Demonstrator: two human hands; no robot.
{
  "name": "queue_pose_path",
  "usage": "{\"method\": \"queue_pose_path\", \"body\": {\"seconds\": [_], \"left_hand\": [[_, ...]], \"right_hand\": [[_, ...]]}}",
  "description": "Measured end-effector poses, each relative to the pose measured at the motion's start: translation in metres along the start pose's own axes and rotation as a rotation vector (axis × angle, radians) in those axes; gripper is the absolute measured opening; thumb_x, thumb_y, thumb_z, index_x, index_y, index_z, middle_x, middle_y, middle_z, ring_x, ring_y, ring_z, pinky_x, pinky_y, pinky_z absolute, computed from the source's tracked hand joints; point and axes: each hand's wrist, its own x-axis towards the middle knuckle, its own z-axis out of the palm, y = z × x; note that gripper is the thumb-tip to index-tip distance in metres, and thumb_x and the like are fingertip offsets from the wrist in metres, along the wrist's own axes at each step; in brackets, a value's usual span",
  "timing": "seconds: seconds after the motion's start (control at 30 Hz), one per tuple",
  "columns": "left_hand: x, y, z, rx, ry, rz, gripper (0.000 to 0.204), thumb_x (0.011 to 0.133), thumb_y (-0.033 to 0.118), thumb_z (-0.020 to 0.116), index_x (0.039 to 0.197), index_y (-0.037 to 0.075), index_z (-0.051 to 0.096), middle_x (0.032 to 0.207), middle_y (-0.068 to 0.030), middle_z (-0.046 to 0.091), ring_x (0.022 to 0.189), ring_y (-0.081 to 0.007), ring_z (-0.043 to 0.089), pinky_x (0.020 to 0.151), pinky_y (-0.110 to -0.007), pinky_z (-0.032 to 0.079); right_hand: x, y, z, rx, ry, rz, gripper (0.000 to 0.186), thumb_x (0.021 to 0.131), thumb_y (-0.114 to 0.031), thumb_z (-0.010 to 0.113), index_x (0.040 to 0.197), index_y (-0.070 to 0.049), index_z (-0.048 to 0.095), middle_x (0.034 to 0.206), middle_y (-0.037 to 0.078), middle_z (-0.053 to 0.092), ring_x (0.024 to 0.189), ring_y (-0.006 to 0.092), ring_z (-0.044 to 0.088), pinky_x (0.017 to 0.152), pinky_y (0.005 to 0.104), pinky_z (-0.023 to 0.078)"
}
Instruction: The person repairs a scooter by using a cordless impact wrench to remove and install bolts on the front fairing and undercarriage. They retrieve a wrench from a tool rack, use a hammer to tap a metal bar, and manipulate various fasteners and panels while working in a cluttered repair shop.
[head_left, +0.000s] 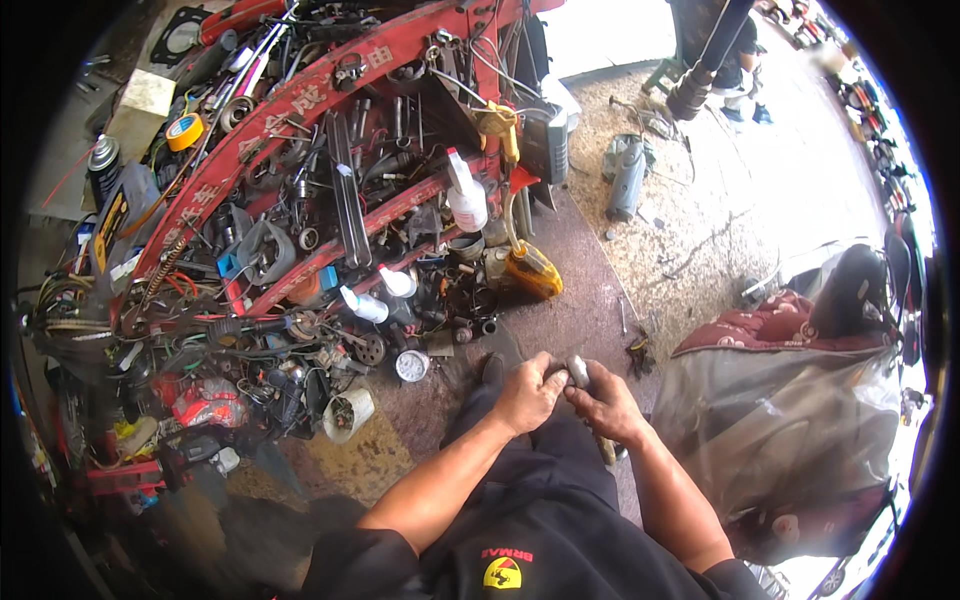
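Observation:
My left hand [528,396] and my right hand [610,404] meet in front of my lap, at the middle of the view. Between them is a small, pale, silvery metal piece [578,371] with a rounded end. My right fingers are wrapped round it. My left thumb and fingers are pinched together right beside it; whatever they grip is too small to make out. Below my right hand, a brownish shaft-like thing [606,448] shows at my leg; I cannot tell whether it belongs to the held piece.
A red metal rack [330,75] crowded with tools stands at the left. Near it are white spray bottles [466,200], a yellow oil jug [533,273], a round gauge [411,366] and a white bucket [348,415]. At the right stands a plastic-covered seat [780,420].

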Motion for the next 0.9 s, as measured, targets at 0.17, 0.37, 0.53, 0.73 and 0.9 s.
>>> {"method": "queue_pose_path", "body": {"seconds": [0.17,0.37,0.53,0.73,0.9], "left_hand": [[0.004,-0.017,-0.013,-0.228,-0.098,-0.253,0.016,0.097,0.016,0.054,0.097,0.001,0.061,0.074,-0.0001,0.055,0.062,-0.0075,0.051,0.054,-0.025,0.047],[-0.005,-0.017,-0.025,-0.197,-0.2,-0.321,0.018,0.098,0.017,0.054,0.095,-0.001,0.057,0.075,-0.0011,0.055,0.062,-0.0074,0.051,0.054,-0.025,0.048],[-0.008,-0.017,-0.028,-0.198,-0.284,-0.331,0.018,0.097,0.017,0.054,0.096,0.0,0.057,0.074,-0.0011,0.055,0.062,-0.0079,0.051,0.054,-0.025,0.047],[-0.023,-0.028,-0.023,0.311,-0.252,0.04,0.018,0.09,0.012,0.062,0.098,-0.004,0.061,0.084,-0.0132,0.068,0.074,-0.0177,0.065,0.066,-0.032,0.053],[-0.036,-0.044,-0.016,0.355,-0.362,-0.09,0.016,0.091,0.011,0.063,0.099,-0.003,0.061,0.073,-0.0065,0.063,0.062,-0.0128,0.06,0.054,-0.027,0.05]], "right_hand": [[-0.012,0.004,0.029,0.007,0.226,0.214,0.017,0.088,-0.013,0.068,0.096,0.0,0.06,0.067,0.003,0.059,0.055,0.0099,0.055,0.047,0.0274,0.045],[-0.022,0.006,0.06,0.194,0.432,0.309,0.016,0.082,-0.006,0.071,0.088,0.0,0.058,0.067,0.006,0.062,0.054,0.011,0.056,0.045,0.0262,0.045],[-0.033,0.016,0.08,0.076,0.569,0.261,0.023,0.081,-0.004,0.072,0.095,0.0,0.055,0.071,0.008,0.063,0.057,0.012,0.058,0.049,0.0256,0.046],[-0.067,0.024,0.098,0.352,0.482,0.235,0.037,0.084,-0.004,0.069,0.115,0.001,0.05,0.087,0.011,0.064,0.072,0.0141,0.062,0.06,0.0287,0.051],[-0.108,0.033,0.125,0.279,0.391,0.378,0.037,0.087,-0.012,0.069,0.117,0.001,0.052,0.086,0.009,0.064,0.077,0.0135,0.059,0.068,0.0297,0.05]]}}
